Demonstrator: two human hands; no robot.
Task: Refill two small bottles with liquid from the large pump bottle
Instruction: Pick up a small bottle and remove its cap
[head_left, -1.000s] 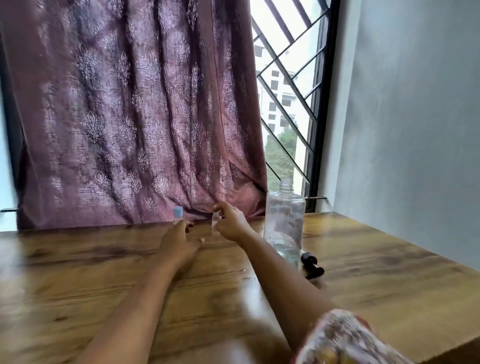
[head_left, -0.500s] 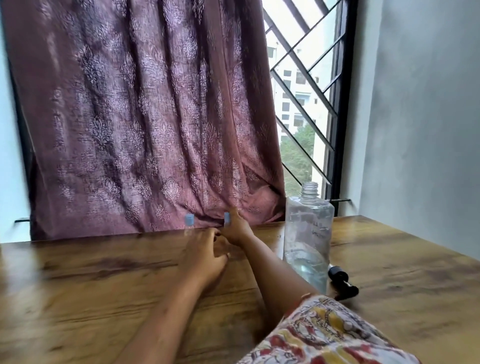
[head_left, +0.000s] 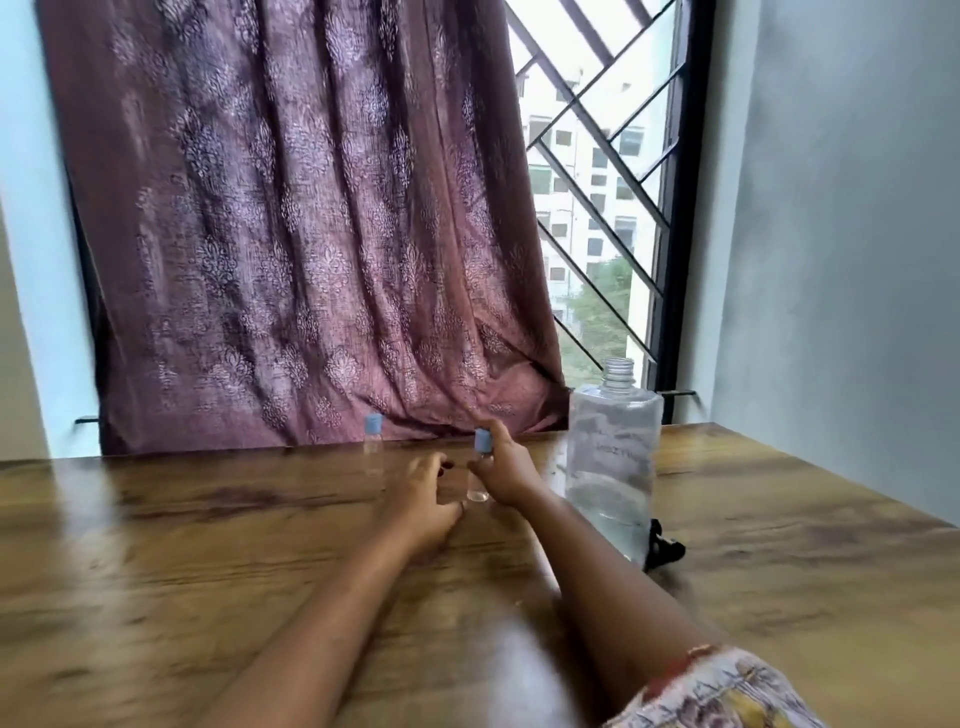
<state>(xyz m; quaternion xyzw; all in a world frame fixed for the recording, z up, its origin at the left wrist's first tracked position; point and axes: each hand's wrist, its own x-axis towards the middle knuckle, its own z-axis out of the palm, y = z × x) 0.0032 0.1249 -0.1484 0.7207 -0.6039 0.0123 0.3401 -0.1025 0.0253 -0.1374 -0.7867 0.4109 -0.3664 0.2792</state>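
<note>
Two small clear bottles with blue caps stand on the wooden table (head_left: 208, 571). The left small bottle (head_left: 373, 447) stands alone near the curtain. My right hand (head_left: 506, 470) is shut on the second small bottle (head_left: 480, 467), which rests upright on the table. My left hand (head_left: 423, 499) lies just left of it, fingers spread, holding nothing. The large clear bottle (head_left: 613, 457) stands to the right with its neck uncovered and liquid low inside. Its black pump head (head_left: 662, 545) lies on the table behind its base.
A maroon patterned curtain (head_left: 311, 234) hangs at the table's far edge. A barred window (head_left: 597, 208) is behind the large bottle. A grey wall (head_left: 841, 260) runs along the right side.
The view has tilted down and the table looks closer. My right hand now holds the second small bottle upright with its cap on; my left hand has drawn slightly back from it.
</note>
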